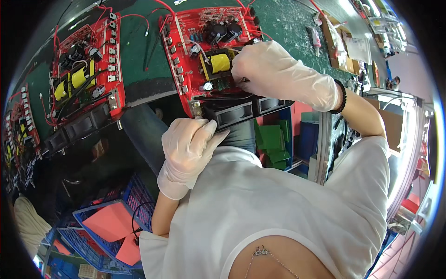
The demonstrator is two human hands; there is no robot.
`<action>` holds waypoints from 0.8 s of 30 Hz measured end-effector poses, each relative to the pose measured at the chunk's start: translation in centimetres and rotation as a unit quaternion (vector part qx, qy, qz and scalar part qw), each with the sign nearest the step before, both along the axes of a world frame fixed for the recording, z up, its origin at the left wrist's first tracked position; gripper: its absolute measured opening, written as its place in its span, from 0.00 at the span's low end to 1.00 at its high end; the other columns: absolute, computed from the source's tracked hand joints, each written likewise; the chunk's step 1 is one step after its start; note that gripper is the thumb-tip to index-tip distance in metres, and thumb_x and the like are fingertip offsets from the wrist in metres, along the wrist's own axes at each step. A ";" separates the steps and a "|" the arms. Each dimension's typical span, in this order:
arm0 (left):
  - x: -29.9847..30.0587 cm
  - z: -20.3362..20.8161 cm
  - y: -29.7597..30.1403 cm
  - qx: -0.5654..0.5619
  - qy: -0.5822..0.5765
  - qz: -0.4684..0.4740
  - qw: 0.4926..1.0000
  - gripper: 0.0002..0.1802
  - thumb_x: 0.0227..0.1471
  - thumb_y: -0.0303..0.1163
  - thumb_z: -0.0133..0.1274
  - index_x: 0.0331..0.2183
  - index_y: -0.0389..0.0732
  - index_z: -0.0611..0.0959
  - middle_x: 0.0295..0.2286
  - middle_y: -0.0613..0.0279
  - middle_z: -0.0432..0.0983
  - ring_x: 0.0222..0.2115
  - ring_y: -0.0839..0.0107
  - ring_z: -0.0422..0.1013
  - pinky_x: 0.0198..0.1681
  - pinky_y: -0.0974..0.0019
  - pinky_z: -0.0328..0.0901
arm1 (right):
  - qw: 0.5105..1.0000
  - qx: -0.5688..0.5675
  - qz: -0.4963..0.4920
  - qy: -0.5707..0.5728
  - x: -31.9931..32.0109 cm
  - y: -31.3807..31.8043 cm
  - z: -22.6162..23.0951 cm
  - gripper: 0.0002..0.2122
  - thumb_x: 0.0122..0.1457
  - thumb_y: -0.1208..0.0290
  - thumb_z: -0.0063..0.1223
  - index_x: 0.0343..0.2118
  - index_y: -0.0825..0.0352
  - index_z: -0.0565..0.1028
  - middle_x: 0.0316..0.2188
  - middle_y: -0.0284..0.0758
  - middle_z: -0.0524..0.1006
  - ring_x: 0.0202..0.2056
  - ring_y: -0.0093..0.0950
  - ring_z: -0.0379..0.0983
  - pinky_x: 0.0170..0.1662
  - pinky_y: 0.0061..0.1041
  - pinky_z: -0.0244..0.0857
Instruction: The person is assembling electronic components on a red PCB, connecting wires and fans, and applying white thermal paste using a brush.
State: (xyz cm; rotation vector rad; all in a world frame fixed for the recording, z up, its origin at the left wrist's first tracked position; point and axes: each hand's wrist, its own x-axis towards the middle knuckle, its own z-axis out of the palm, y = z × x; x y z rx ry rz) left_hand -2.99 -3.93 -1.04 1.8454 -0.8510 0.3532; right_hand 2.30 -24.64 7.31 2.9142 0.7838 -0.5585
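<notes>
A red circuit board (183,56) lies on the green bench in front of me. It carries black capacitors, a yellow-wrapped transformer (220,63) and a pair of black fans (234,114) along its near edge. My right hand (262,69), in a thin white glove, bends over the board just right of the transformer. Its fingers are pressed together, and what they hold is hidden under the hand. At the board's near left corner, my gloved left hand (188,144) curls beside a metal terminal (197,109) and the fan. Its fingertips are partly hidden.
Two more red boards, one nearer (88,69) and one at the far left (23,121), line the bench edge (148,91). Blue crates (76,237) with pink sheets stand low at left. Green pieces (274,142) sit in a bin below. An open cardboard box (335,44) is at right.
</notes>
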 end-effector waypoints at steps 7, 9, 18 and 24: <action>-0.1 0.2 -0.5 -0.014 0.001 0.004 1.000 0.17 0.26 0.25 0.67 0.25 0.37 0.77 0.22 0.59 0.71 0.21 0.63 0.68 0.23 0.66 0.63 | 0.997 -0.055 -0.038 0.031 -0.2 0.7 0.3 0.04 0.41 0.74 0.51 0.21 0.64 0.77 0.21 0.39 0.75 0.28 0.38 0.74 0.32 0.33 0.68; -0.1 0.4 -0.4 0.004 -0.006 0.017 1.000 0.17 0.26 0.25 0.67 0.25 0.37 0.78 0.22 0.59 0.72 0.21 0.64 0.68 0.23 0.66 0.63 | 0.998 -0.043 -0.032 0.012 -0.3 0.6 0.3 0.05 0.40 0.76 0.51 0.22 0.66 0.77 0.20 0.41 0.75 0.27 0.38 0.74 0.31 0.32 0.68; -0.2 0.3 -1.1 -0.022 0.053 0.035 0.998 0.15 0.29 0.21 0.65 0.25 0.37 0.77 0.22 0.60 0.72 0.20 0.69 0.68 0.24 0.70 0.63 | 0.942 0.111 -0.258 -0.184 1.8 -15.8 3.0 0.07 0.49 0.70 0.51 0.28 0.68 0.76 0.21 0.39 0.75 0.25 0.34 0.73 0.30 0.26 0.66; 0.0 0.2 -0.9 -0.017 0.051 0.032 0.998 0.16 0.29 0.23 0.65 0.26 0.38 0.77 0.23 0.62 0.71 0.20 0.69 0.67 0.23 0.69 0.62 | 0.953 -0.185 -0.177 -0.163 -0.9 -25.5 -0.2 0.09 0.51 0.79 0.45 0.34 0.66 0.76 0.23 0.36 0.73 0.25 0.31 0.73 0.32 0.24 0.68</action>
